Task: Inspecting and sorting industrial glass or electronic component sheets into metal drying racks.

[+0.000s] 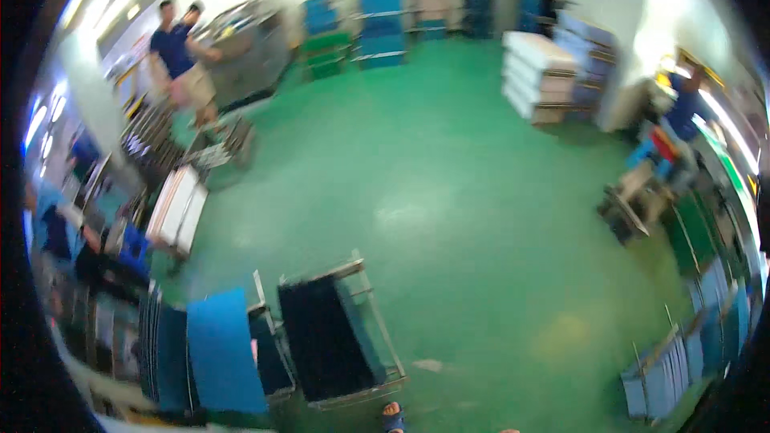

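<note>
Neither my left hand nor my right hand shows in the view. One of my feet, in a dark sandal [393, 415], is at the lower edge. Close by on the left stands a metal-framed rack [377, 313] with a dark navy sheet-like panel [325, 341] draped or stacked on it. Beside that, a bright blue sheet [224, 349] hangs over another rack, with several darker blue sheets to its left. What the sheets are made of, I cannot tell.
A green floor [417, 208] spreads ahead. White stacked blocks [533, 76] stand at the back right, blue stacks [379, 20] at the back wall. A cart with a white stack [178, 210] is at left. People [183, 56] stand far left; another person [683, 104] is at right. Light-blue stacks [658, 381] line the lower right.
</note>
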The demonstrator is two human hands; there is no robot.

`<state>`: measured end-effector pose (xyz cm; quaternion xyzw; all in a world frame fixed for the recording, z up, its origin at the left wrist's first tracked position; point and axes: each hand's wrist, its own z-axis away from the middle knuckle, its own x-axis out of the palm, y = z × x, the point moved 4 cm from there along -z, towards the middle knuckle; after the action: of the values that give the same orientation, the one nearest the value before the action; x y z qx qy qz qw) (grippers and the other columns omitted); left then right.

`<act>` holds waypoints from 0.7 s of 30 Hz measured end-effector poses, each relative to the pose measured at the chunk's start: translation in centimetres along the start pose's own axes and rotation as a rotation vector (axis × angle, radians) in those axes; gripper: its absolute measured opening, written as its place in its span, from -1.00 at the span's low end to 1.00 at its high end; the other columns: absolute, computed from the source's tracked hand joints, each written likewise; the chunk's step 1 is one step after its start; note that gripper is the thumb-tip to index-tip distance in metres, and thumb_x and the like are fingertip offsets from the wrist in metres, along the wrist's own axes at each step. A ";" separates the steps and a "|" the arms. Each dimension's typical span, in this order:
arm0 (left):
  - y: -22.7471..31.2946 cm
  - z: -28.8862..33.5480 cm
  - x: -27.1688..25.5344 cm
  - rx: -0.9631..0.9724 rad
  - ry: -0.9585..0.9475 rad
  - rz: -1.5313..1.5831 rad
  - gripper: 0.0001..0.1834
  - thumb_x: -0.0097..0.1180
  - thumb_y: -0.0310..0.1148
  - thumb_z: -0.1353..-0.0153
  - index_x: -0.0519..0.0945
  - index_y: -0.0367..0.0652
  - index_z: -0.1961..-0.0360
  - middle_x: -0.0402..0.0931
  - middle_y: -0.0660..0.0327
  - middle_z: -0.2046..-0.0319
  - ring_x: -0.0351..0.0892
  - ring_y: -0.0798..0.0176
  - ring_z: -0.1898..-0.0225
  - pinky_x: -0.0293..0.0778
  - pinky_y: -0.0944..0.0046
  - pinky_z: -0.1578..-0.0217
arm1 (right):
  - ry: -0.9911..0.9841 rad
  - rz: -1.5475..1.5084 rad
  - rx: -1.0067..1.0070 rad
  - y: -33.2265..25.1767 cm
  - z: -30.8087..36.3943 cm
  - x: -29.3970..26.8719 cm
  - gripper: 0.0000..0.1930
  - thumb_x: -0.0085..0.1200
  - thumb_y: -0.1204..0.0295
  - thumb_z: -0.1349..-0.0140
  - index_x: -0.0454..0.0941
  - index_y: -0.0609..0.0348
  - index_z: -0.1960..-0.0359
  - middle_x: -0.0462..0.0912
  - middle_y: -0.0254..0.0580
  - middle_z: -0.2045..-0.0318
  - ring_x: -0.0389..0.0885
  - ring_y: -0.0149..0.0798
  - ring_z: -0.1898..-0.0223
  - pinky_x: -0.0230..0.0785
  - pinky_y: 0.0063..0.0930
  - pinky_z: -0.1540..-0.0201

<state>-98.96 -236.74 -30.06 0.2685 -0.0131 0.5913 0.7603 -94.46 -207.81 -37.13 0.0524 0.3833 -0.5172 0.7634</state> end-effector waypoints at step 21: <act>-9.0 -0.6 56.2 0.111 -0.506 -1.192 -0.80 0.03 -0.43 -0.05 0.52 -0.30 0.30 0.57 0.06 0.40 0.59 0.15 0.43 0.52 0.26 0.45 | 1.208 -1.224 1.211 58.1 44.3 -1.2 -0.81 -0.04 0.51 0.04 0.61 0.15 0.40 0.63 -0.08 0.44 0.61 -0.21 0.44 0.45 -0.38 0.33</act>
<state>-74.10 -187.73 -15.17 0.3997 -0.0099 -0.0137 0.9165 -22.96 -201.34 -23.69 0.4720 0.3388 -0.8077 -0.0999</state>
